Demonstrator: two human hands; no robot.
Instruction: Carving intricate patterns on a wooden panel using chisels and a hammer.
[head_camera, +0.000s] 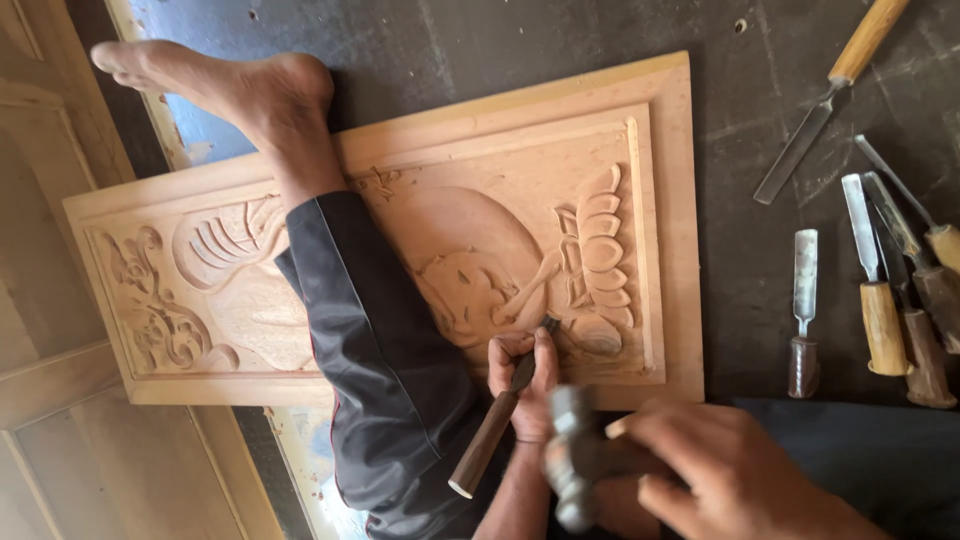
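Note:
A carved wooden panel (520, 150) with a lotus and scroll relief lies on a dark work surface. My left hand (525, 385) grips a dark-handled chisel (495, 420), its tip set on the carving near the lotus base. My right hand (720, 470) holds a metal hammer (572, 455), blurred by motion, close to the chisel's handle end. My leg in a dark trouser (370, 340) lies across the panel, and its bare foot (240, 90) rests past the panel's far edge.
Several chisels with wooden handles (880, 300) lie on the dark surface to the right of the panel. One longer chisel (830, 90) lies at the upper right. Plain wooden boards (50, 330) lie at the left.

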